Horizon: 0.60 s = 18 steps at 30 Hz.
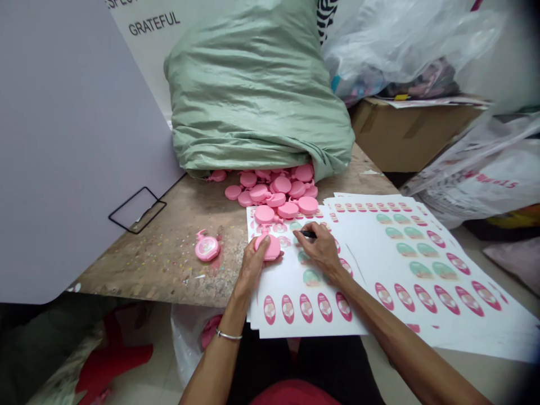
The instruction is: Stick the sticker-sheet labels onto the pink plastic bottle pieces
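My left hand [252, 263] grips a round pink plastic case [270, 248] with a small loop at its top, the thumb lying across it. Between the fingertips of my right hand [323, 250] is a small black tool [309, 234], its tip low over a printed sticker sheet [291, 281]; its kind is unclear. The sheet carries pink oval and green stickers, and my right hand and forearm cover part of it. To the left, a pink case with a round picture sticker [207, 247] lies face up on the worn table [160, 270].
A heap of pink cases [278, 188] spills from a green sack [257, 90] at the back. More sticker sheets [363, 253] spread to the right. A pale panel [76, 140] stands at the left. Cardboard box [413, 129] and plastic bags [476, 180] fill the right side.
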Tool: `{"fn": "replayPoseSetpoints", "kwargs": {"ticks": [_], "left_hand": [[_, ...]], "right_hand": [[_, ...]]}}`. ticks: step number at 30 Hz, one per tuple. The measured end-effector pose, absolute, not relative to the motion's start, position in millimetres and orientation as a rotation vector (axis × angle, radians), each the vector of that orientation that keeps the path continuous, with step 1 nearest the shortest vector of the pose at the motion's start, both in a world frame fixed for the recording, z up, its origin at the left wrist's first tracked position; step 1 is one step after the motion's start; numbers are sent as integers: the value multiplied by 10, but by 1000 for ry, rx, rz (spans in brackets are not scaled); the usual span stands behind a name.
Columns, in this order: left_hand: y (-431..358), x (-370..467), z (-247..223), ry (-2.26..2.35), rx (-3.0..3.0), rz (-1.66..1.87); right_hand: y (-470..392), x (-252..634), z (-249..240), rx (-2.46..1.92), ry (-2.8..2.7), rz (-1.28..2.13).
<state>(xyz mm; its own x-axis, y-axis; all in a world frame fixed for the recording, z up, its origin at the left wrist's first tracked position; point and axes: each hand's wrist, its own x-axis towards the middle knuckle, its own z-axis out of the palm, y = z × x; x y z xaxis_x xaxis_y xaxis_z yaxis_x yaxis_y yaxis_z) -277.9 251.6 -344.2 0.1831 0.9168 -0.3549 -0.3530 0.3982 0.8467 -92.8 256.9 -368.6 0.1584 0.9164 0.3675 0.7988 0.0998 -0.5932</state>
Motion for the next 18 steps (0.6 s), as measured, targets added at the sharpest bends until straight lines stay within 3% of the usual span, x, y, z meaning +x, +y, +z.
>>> {"fn": "replayPoseSetpoints", "kwargs": {"ticks": [8,18], "left_hand": [[2504,-2781,-3458,1005,719,1016],[2516,-2777,-3464,1010,708,1015]], "right_hand": [[2588,-960,-3687,-1779,-1992,110],[2631,-976,-3643,-1729,-1884,291]]}}
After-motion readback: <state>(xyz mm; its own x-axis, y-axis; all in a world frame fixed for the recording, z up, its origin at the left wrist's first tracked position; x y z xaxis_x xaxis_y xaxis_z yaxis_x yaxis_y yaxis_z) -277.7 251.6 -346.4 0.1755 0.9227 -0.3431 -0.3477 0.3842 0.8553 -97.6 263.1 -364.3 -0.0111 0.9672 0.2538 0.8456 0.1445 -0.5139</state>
